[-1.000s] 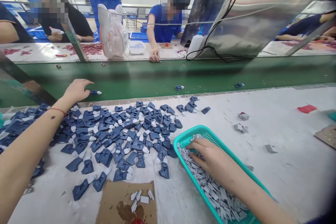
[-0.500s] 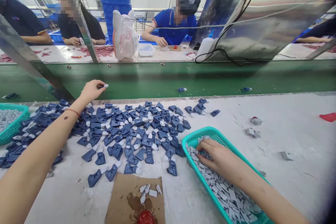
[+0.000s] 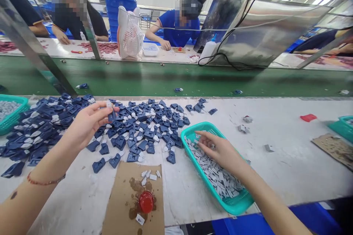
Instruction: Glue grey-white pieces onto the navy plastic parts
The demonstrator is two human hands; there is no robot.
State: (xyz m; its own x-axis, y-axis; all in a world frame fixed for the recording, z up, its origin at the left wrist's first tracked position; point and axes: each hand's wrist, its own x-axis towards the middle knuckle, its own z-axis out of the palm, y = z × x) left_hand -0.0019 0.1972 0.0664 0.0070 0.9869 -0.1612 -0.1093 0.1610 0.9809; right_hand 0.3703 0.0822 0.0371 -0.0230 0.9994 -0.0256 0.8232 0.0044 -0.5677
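Note:
My left hand (image 3: pixel 92 119) pinches a dark blue piece (image 3: pixel 112 115) with a white tip, held above the pile of similar blue pieces (image 3: pixel 146 128). Over the teal basket (image 3: pixel 234 208) of small grey parts (image 3: pixel 217 176) is my right hand (image 3: pixel 213 148), its fingers bent and a small grey part seemingly at the fingertips. A cardboard sheet (image 3: pixel 118 194) lies in front of me, bearing a red cap (image 3: pixel 146 202), a few small light grey parts (image 3: pixel 153 177) near its top and one (image 3: pixel 140 219) below the cap.
Behind the pile runs a green conveyor (image 3: pixel 138 77) carrying a few blue pieces. Another teal basket (image 3: pixel 11 124) stands at the left. On the right are a red object (image 3: pixel 308 118) and a second cardboard (image 3: pixel 332 148). People sit across, beside a metal panel (image 3: pixel 264 33).
My left hand has come back from the conveyor's edge to above the pile, now with a blue piece. My right hand has lifted slightly from the grey parts. The view has shifted, showing more cardboard.

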